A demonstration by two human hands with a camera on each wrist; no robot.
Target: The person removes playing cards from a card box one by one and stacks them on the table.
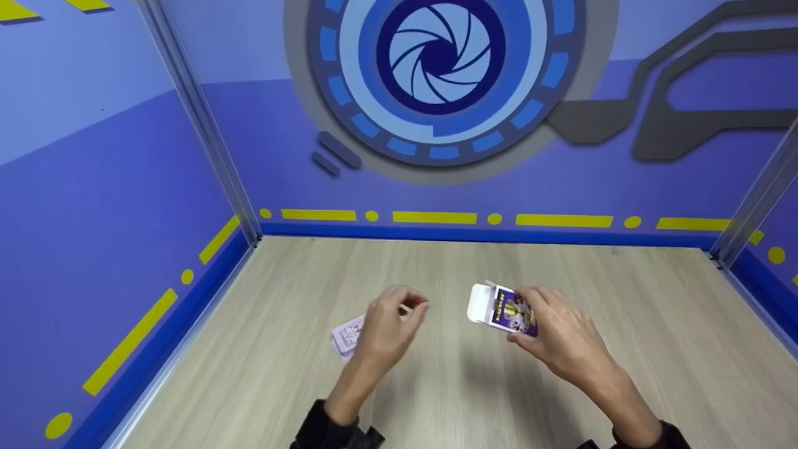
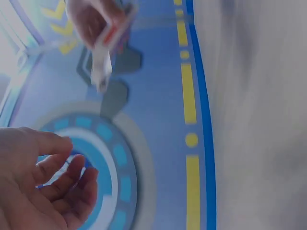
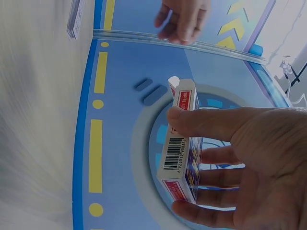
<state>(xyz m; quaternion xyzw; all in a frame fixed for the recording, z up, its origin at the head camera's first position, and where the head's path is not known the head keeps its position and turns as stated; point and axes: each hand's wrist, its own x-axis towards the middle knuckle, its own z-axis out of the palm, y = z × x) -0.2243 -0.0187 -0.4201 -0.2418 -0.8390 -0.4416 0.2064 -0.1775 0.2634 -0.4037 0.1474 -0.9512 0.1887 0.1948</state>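
Note:
My right hand (image 1: 564,333) grips a small purple and white card box (image 1: 514,310) above the table. The box's white end flap (image 1: 479,303) hangs open on the side toward my left hand. In the right wrist view, the thumb presses the barcode side of the box (image 3: 175,153) and the fingers lie along the opposite side. My left hand (image 1: 388,327) hovers with loosely curled fingers and nothing visible between them. Partly hidden behind it, a small stack of pale purple playing cards (image 1: 347,337) lies on the table.
The wooden table (image 1: 449,268) meets a blue printed back wall (image 1: 249,149) along its far edge. Side walls (image 1: 81,199) and metal corner posts (image 1: 206,125) enclose it at left and right.

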